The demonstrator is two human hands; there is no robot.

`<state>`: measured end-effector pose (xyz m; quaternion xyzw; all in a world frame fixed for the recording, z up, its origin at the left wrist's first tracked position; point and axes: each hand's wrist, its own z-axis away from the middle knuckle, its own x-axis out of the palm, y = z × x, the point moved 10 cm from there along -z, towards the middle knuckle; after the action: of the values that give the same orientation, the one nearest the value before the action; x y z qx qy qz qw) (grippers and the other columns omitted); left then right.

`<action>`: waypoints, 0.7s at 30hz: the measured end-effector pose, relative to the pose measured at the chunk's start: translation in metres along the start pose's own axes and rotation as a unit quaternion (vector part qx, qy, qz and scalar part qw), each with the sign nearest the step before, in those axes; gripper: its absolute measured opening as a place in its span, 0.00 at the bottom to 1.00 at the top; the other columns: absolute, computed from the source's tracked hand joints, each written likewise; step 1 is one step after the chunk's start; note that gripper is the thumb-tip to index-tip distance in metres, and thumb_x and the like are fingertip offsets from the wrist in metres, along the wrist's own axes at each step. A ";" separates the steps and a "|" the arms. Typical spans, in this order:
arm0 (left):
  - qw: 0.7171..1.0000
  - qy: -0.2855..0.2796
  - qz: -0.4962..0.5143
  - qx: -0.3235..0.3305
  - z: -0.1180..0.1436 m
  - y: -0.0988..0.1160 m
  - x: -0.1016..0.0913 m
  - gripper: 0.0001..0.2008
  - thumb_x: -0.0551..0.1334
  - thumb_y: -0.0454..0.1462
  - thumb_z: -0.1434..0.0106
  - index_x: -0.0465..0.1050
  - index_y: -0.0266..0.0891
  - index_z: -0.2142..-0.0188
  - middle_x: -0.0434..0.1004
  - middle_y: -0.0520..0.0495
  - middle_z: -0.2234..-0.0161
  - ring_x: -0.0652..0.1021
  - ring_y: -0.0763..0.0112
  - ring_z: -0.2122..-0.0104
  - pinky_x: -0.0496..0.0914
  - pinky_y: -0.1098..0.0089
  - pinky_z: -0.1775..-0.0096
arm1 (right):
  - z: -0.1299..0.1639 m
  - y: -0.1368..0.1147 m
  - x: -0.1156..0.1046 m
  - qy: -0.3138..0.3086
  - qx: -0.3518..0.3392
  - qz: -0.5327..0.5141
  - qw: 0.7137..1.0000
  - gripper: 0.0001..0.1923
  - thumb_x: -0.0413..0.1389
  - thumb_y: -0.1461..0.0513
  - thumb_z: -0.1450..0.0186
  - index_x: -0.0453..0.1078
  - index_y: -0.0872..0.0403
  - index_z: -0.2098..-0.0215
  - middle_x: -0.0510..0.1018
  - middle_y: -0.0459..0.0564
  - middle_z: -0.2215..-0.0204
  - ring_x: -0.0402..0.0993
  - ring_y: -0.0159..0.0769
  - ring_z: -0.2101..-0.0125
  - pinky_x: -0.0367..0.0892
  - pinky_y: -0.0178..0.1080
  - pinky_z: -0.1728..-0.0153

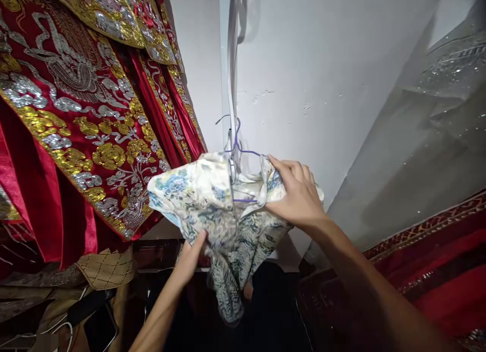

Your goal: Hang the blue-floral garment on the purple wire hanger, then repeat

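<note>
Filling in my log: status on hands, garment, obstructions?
Left hand on floral garment, fingertips hidden. Right hand gripping it beside the neckline. Garment on purple hanger. White strap hangs at its hook.

No lettering seems legible — from this view.
</note>
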<state>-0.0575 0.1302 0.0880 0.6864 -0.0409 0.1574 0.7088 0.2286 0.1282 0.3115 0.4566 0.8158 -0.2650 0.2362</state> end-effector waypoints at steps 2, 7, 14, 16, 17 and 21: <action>0.999 0.011 0.022 -0.044 0.010 -0.033 -0.002 0.33 0.72 0.53 0.46 0.74 0.46 0.43 0.68 0.46 0.35 0.56 0.56 0.29 0.49 0.61 0.30 | 0.014 -0.019 0.005 -0.027 -0.041 -0.045 0.998 0.49 0.64 0.59 0.46 0.53 0.42 0.29 0.63 0.56 0.37 0.53 0.66 0.35 0.52 0.66 0.38; 0.978 0.050 0.132 -0.154 0.045 -0.090 0.002 0.32 0.69 0.55 0.42 0.74 0.41 0.43 0.74 0.38 0.40 0.65 0.52 0.33 0.58 0.56 0.33 | 0.096 -0.043 0.030 -0.021 0.022 -0.310 0.950 0.31 0.61 0.56 0.37 0.63 0.42 0.36 0.68 0.52 0.37 0.59 0.58 0.35 0.55 0.60 0.37; 0.970 0.041 0.140 -0.192 0.077 -0.097 0.012 0.31 0.69 0.55 0.42 0.77 0.40 0.45 0.79 0.37 0.46 0.72 0.47 0.39 0.64 0.54 0.36 | 0.222 -0.049 0.153 -0.108 0.386 -0.514 0.758 0.23 0.52 0.44 0.31 0.67 0.51 0.74 0.69 0.47 0.79 0.66 0.39 0.75 0.63 0.41 0.70; 0.970 0.030 0.155 -0.186 0.078 -0.091 0.014 0.32 0.68 0.56 0.42 0.76 0.39 0.45 0.79 0.36 0.45 0.73 0.46 0.39 0.64 0.54 0.36 | 0.224 -0.058 0.163 -0.147 0.383 -0.540 0.735 0.25 0.54 0.42 0.33 0.66 0.51 0.76 0.68 0.47 0.80 0.64 0.38 0.76 0.61 0.40 0.71; 0.969 0.026 0.168 -0.179 0.078 -0.088 0.014 0.33 0.68 0.56 0.42 0.76 0.39 0.44 0.78 0.36 0.45 0.73 0.47 0.39 0.64 0.54 0.36 | 0.221 -0.058 0.162 -0.153 0.376 -0.542 0.736 0.25 0.55 0.41 0.34 0.66 0.51 0.76 0.68 0.47 0.80 0.64 0.38 0.76 0.60 0.40 0.71; 0.967 -0.034 0.185 -0.174 0.083 -0.079 0.018 0.30 0.70 0.54 0.42 0.78 0.38 0.46 0.78 0.36 0.44 0.72 0.47 0.39 0.63 0.55 0.35 | 0.216 -0.049 0.151 -0.137 0.370 -0.545 0.740 0.23 0.58 0.44 0.35 0.67 0.51 0.75 0.68 0.46 0.79 0.64 0.37 0.75 0.60 0.38 0.72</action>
<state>-0.0048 0.0504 0.0220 0.5382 -0.2176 0.2528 0.7740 0.1452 0.0605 0.0659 -0.0553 0.7220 -0.6891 -0.0272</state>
